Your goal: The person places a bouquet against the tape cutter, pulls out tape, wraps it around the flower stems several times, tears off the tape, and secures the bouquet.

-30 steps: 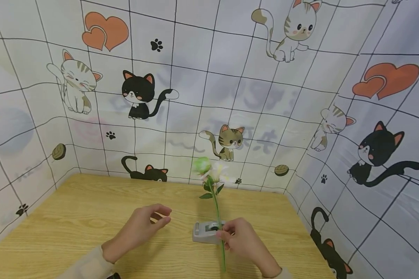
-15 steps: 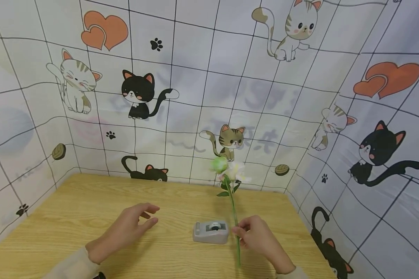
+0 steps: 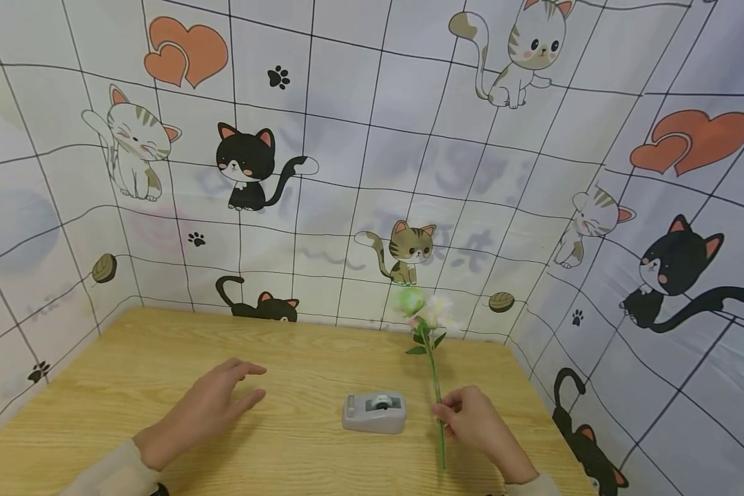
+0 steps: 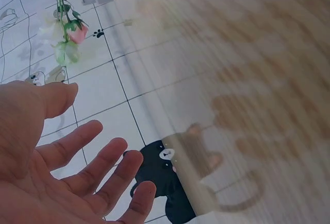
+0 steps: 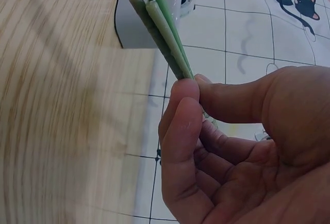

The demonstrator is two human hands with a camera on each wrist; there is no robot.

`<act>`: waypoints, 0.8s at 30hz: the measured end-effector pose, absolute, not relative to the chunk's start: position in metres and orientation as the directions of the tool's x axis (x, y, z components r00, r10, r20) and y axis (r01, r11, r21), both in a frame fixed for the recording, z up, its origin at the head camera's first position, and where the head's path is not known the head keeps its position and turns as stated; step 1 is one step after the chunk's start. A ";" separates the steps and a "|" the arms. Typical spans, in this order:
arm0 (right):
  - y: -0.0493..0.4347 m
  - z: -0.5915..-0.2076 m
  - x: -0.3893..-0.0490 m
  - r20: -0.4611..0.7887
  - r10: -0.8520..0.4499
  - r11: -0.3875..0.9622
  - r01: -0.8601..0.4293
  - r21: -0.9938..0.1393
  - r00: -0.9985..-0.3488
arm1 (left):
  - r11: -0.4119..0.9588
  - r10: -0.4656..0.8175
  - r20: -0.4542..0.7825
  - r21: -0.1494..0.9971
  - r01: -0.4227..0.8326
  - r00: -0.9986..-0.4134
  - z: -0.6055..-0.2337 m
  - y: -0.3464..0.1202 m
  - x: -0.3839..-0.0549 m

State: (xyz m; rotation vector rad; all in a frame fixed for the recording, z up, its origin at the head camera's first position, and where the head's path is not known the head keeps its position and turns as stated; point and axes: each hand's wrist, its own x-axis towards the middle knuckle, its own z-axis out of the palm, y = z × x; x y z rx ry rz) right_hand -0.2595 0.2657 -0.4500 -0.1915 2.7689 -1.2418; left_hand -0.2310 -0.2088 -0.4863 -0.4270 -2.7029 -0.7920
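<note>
My right hand (image 3: 474,419) pinches a small bunch of artificial flowers by the green stems (image 5: 166,36) between thumb and fingertips. Several stem ends show in the right wrist view. The flower heads (image 3: 423,308), green and white with some pink, point away toward the back of the table. A pink bud (image 4: 77,32) shows in the left wrist view. Between the hands a grey tape dispenser (image 3: 374,413) stands on the table, apart from both. My left hand (image 3: 207,403) hovers over the left half, fingers spread and relaxed, holding nothing.
The light wooden table (image 3: 285,441) reaches back to a cloth (image 3: 341,158) printed with cats, hearts and grid lines. That cloth hangs behind the table and along both sides.
My right hand has carried the flowers to the right, from in front of the tape dispenser to beside it. My left hand has drawn back leftward. The dispenser has stayed put.
</note>
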 end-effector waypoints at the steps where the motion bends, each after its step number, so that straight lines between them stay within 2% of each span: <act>1: 0.267 -0.451 -0.260 -0.038 -0.155 0.660 -0.075 -0.748 -0.987 | 0.806 0.196 0.352 0.474 0.355 -0.915 -0.487 -0.210 -0.231; 7: 0.274 -0.455 -0.263 -0.041 -0.146 0.666 -0.068 -0.743 -0.988 | 0.813 0.186 0.335 0.476 0.336 -0.924 -0.492 -0.221 -0.233; 17: 0.287 -0.467 -0.272 -0.050 -0.142 0.674 -0.060 -0.737 -0.989 | 0.851 0.180 0.365 0.409 0.331 -0.913 -0.502 -0.232 -0.233; 24: 0.293 -0.473 -0.275 -0.061 -0.141 0.654 -0.046 -0.755 -0.988 | 0.870 0.174 0.340 0.387 0.306 -0.924 -0.505 -0.237 -0.232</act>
